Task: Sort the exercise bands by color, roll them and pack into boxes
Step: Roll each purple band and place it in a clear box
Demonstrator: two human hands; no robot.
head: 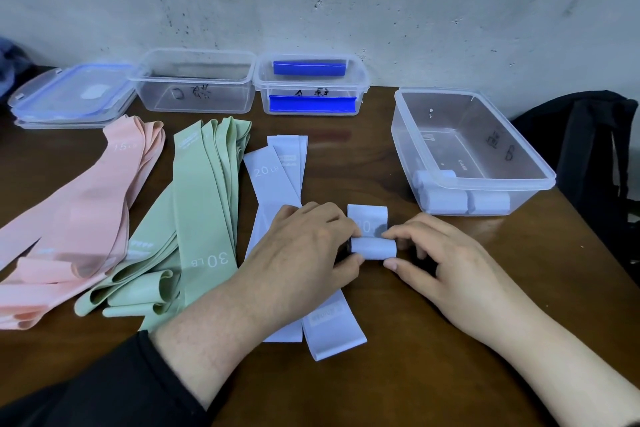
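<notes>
Both hands, left hand (311,246) and right hand (440,253), are pinching the ends of a half-rolled blue band (374,248) flat on the worktop (433,340), probably keeping the roll tight, while the box (540,166) beside it, already holding blue rolls (464,199), is waiting.

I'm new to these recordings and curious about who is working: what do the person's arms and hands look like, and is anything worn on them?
Both are bare hands: no gloves, rings or watch show. The left hand comes out of a dark, black-looking long sleeve pushed back partway up the forearm. The right hand and its forearm are uncovered as far as the picture's edge, with no sleeve in view.
</notes>
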